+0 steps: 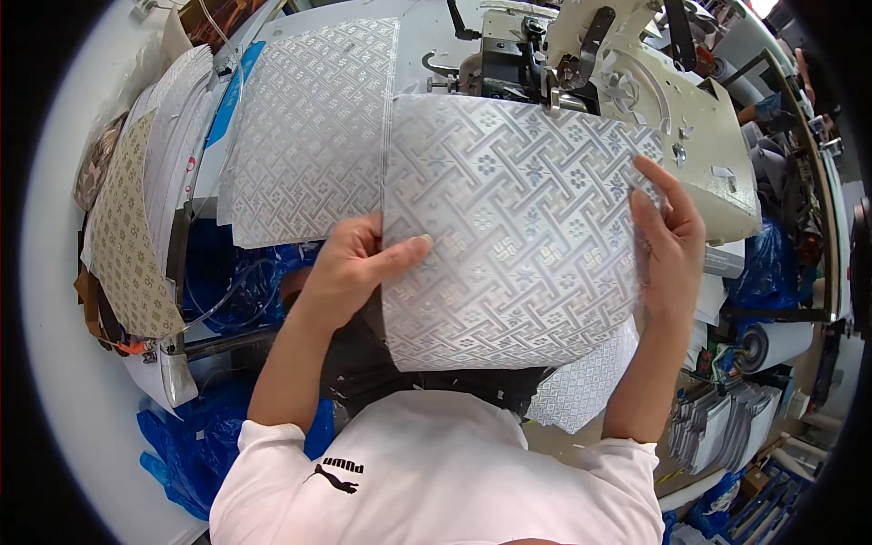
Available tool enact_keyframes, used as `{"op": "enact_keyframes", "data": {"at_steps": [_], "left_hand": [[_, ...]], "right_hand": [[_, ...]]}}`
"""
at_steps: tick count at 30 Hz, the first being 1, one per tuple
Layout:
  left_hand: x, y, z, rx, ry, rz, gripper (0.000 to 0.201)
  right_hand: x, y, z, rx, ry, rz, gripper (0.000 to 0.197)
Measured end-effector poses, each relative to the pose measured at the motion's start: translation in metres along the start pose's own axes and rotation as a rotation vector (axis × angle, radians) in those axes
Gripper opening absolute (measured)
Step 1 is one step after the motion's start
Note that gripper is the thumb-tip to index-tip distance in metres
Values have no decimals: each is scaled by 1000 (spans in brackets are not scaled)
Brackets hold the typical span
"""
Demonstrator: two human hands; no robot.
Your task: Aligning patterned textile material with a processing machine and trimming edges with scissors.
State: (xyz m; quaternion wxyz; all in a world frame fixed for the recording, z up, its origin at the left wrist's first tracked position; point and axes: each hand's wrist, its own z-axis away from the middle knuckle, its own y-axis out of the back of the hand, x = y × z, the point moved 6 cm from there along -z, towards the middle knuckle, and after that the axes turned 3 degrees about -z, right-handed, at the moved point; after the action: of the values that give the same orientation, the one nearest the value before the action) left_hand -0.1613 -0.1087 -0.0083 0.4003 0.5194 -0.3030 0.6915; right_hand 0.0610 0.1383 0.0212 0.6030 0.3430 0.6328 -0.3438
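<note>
A silvery-white sheet with a raised lattice and flower pattern spans the space between my hands. My left hand pinches its left edge, thumb on top and fingers underneath. At the right edge my right hand is closed on the sheet, its index finger and thumb on the upper face. The far edge of the sheet lies at the metal foot of a cream-coloured machine, which looks like a sewing machine. The near part of the sheet hangs over my lap.
A pile of similar patterned sheets lies left of the held sheet. Further left stand stacked papers with a beige patterned sheet. White scraps litter the machine. Another patterned sheet hangs below; blue plastic lies at lower left.
</note>
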Motion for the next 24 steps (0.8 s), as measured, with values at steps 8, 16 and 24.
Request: {"op": "enact_keyframes", "data": {"at_steps": [8, 16, 24], "left_hand": [[-16, -104, -44, -356, 1, 29, 28], [24, -176, -33, -459, -433, -301, 35], [30, -184, 25, -685, -759, -484, 42]], "right_hand": [[-29, 108, -11, 18, 4, 196, 39], [-126, 109, 35, 213, 706, 1015, 40], [-121, 147, 104, -280, 379, 1080, 28]]}}
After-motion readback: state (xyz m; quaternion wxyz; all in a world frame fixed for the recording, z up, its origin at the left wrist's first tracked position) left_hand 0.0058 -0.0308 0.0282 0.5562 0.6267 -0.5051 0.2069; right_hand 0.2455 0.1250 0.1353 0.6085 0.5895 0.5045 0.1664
